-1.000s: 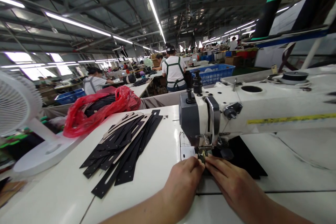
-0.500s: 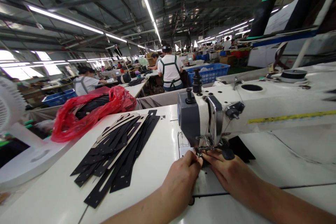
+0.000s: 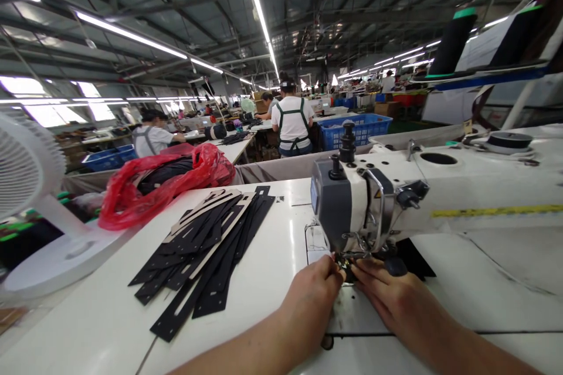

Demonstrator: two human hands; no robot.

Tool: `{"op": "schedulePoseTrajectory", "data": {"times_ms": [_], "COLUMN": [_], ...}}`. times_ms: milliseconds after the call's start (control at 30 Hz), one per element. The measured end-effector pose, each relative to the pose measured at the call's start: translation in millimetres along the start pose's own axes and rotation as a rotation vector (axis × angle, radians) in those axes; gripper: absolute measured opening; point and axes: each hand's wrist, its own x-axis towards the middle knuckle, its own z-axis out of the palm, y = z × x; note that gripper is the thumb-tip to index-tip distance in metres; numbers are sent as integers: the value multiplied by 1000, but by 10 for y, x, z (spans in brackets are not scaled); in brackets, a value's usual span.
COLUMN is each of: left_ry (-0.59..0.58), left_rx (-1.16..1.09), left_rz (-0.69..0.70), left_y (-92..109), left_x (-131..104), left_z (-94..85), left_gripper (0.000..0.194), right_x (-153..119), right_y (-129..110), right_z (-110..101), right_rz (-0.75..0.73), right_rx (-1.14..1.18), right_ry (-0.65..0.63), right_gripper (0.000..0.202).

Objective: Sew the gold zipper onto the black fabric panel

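Note:
A white sewing machine with a dark grey head stands before me, both my hands close under its needle area. My left hand is closed in a pinch at the left of the presser foot, on the edge of a small black piece that is mostly hidden by my fingers. On the right of the foot my right hand lies with its fingers stretched out and together, fingertips against the black piece. Behind the right hand a black flat panel rests on the machine bed.
Left of the machine, a pile of black slotted strips lies on the white table. Beyond are a red plastic bag with dark pieces and a white fan. Thread cones stand upper right. Other people work at tables ahead.
The whole view has shifted slightly, so the machine and hands appear a little further right and lower. Both hands stay at the needle area in nearly the same pose.

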Motion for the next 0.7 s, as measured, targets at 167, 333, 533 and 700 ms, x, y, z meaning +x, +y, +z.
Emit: {"op": "schedulePoseTrajectory", "data": {"times_ms": [167,333,533,700], "left_ry": [20,22,3,18], "left_rx": [-6,-32,-84,-58], "left_rz": [-5,-9,-49,-11], "left_y": [-9,1,41,34], "left_x": [-9,9,29,25], "left_z": [27,-9,-84,-95], "left_gripper": [20,20,19,19], "right_x": [38,-13,-48,-29], "right_y": [-22,10,32,16], "right_z": [-63,-14,-8,-26], "right_rz": [-69,-40,-5,-2], "right_rx": [-43,-12,18,20], "right_ry": [27,-25,-50,-79], "right_gripper": [36,34,31,31]}}
